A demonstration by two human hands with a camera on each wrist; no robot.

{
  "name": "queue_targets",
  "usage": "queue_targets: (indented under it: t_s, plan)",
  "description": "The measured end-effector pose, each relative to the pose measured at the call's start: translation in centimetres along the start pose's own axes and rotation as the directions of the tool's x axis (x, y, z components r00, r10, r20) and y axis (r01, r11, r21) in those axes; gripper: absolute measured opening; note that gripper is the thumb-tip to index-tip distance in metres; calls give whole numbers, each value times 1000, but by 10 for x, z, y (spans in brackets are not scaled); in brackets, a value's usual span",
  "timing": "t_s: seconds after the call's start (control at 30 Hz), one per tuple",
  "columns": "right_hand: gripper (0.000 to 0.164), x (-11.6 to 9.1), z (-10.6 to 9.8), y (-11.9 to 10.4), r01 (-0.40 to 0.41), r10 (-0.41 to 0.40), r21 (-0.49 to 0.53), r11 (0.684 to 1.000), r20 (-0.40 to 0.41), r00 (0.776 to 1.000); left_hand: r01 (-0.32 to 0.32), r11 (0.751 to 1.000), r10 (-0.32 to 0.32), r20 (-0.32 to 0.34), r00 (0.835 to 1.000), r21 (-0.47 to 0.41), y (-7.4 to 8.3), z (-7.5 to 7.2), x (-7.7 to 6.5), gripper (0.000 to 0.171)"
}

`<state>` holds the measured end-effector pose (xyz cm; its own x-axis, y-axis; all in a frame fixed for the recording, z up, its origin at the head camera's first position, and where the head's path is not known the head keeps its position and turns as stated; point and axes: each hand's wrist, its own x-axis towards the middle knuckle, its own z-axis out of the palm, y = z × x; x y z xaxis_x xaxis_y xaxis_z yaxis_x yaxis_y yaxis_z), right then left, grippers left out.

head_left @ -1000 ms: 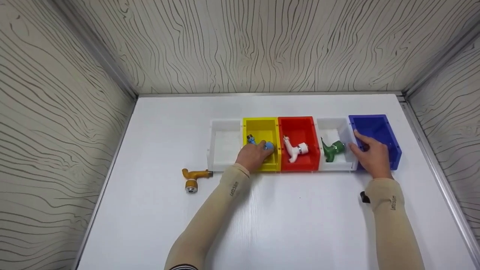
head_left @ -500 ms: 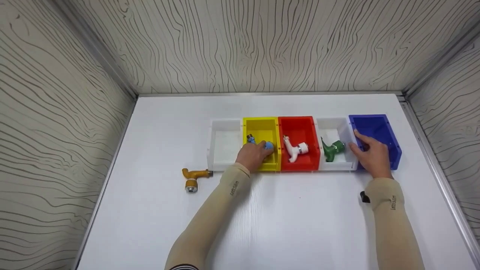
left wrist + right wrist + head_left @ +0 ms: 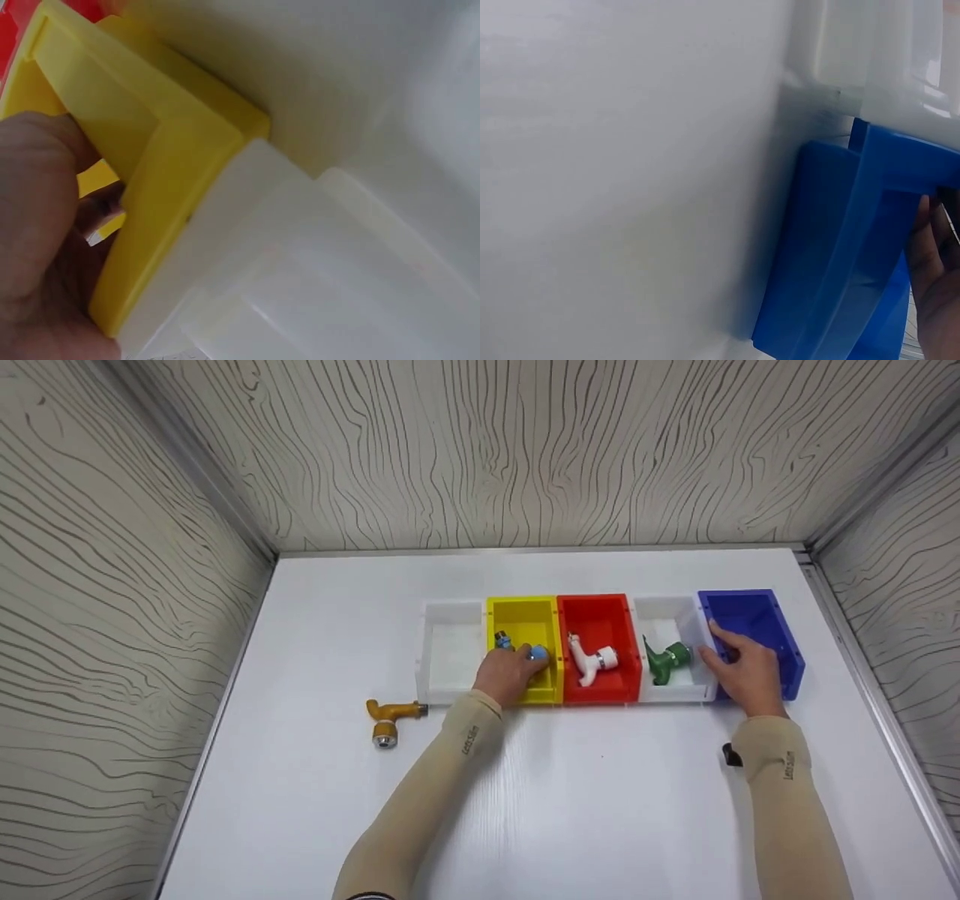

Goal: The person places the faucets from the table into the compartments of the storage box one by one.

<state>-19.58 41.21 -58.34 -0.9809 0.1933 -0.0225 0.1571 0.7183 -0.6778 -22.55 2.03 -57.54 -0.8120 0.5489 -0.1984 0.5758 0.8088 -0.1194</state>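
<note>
My left hand [image 3: 504,675] reaches over the front of the yellow bin [image 3: 523,604] and holds a light blue tap [image 3: 536,652], partly hidden by the fingers. In the left wrist view the hand [image 3: 37,225] dips inside the yellow bin [image 3: 180,172], its fingertips out of sight. My right hand [image 3: 746,671] pinches the side wall of the blue bin [image 3: 787,660] where it meets a clear bin [image 3: 671,604]. Fingers [image 3: 924,240] show inside the blue bin [image 3: 817,225] in the right wrist view. A green tap [image 3: 660,664] lies in that clear bin, left of my right thumb.
A white tap [image 3: 589,664] lies in the red bin [image 3: 596,607]. Another clear bin [image 3: 454,607] ends the row at the left. A mustard-yellow tap [image 3: 386,710] rests on the white table [image 3: 570,810] by its front corner. Patterned walls [image 3: 480,457] enclose the table.
Both hands keep their places, the left at the blue tap and the right at the blue bin's wall. The head view has shifted very slightly.
</note>
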Motion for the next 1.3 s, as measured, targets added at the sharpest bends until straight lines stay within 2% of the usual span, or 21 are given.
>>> queue_targets:
  t_s: [0.2,0.43,0.6,0.73,0.93,1.13,1.3]
  plan:
    - [63,0,0,1,-1,1,-4,1000,1,1000,2,1000,-2,-2,1000,-2,0,2,0,52]
    - [58,-1,3,1,55,-56,-23,998,-54,997,16,998,-16,-2,1000,-56,-1,0,0,55]
    - [59,-1,2,2,28,-29,-21,999,-39,999,30,991,-30,-1,1000,-129,-2,-1,1,56]
    - [59,0,0,2,23,-24,-26,999,-28,999,40,988,-40,2,999,-149,0,-1,1,56]
    - [60,2,0,1,17,-18,-29,999,-28,999,32,995,-33,-11,999,-99,3,-2,1,54]
    - [59,-1,2,0,13,-14,-26,1000,-7,1000,8,999,-8,9,1000,-39,4,2,-2,51]
    - [58,-1,2,1,37,-38,-32,999,-43,998,-24,998,25,-9,1000,52,5,1,-3,45]
